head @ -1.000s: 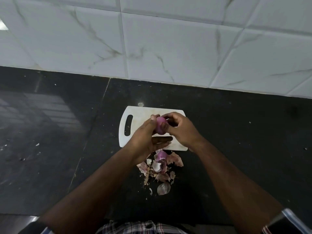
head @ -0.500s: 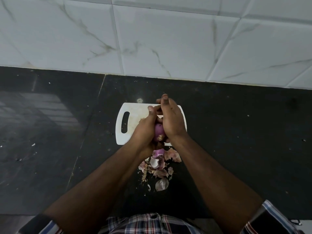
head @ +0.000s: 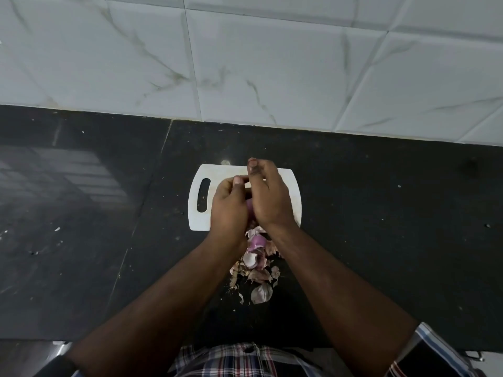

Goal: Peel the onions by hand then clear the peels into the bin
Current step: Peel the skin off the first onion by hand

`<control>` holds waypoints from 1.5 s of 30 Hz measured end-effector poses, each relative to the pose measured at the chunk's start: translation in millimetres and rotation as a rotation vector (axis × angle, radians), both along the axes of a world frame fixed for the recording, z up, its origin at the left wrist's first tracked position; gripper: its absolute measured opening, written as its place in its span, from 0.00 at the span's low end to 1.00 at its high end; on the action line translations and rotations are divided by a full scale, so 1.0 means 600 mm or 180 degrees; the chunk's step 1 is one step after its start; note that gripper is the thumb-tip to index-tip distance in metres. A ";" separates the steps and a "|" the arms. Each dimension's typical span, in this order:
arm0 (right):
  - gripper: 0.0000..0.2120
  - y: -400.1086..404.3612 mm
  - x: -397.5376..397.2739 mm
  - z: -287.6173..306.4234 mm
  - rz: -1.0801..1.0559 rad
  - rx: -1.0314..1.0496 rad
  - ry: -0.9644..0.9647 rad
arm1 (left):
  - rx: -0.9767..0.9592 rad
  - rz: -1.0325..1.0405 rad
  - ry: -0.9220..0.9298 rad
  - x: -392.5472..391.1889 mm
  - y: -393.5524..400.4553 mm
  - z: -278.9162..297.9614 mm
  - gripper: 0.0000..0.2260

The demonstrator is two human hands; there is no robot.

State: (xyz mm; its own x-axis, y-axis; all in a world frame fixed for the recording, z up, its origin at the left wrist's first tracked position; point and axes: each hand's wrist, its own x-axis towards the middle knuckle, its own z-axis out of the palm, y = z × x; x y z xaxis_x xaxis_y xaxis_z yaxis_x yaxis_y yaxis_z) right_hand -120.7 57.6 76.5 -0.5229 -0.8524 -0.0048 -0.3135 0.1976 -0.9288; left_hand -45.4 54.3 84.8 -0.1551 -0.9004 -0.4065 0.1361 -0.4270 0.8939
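Small round purple onion (head: 249, 208) sits between both hands, held up over white plastic cutting board (head: 201, 224). Only thin strip shows in gap; long axis cannot tell. Left hand (head: 228, 205) curls round onion from left. Right hand (head: 268, 197) wraps it from right, fingers bent over top. Both hands touch onion, equally near. Pile of pink papery onion peels (head: 258, 263) lies on black stone counter (head: 381, 213), just below hands. Bin not seen. Guess: more peeling next.

A white cutting board (head: 295, 191) with a slot handle at its left end lies at mid-frame on the dark stone countertop (head: 81, 213) (speckled with pale crumbs), and white veined wall tiles (head: 245, 55) fill the upper frame.
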 end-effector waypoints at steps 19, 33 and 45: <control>0.23 0.011 0.044 0.037 0.0337 0.0327 0.0065 | -0.0032 -0.0079 -0.0134 0.023 0.006 0.024 0.37; 0.19 0.030 0.058 0.014 -0.0033 -0.0756 -0.0537 | 0.1647 0.0393 0.1202 0.031 -0.009 0.025 0.18; 0.12 0.023 0.044 0.008 -0.0024 -0.0604 -0.0629 | 0.1572 0.0699 0.1167 0.007 -0.026 -0.010 0.16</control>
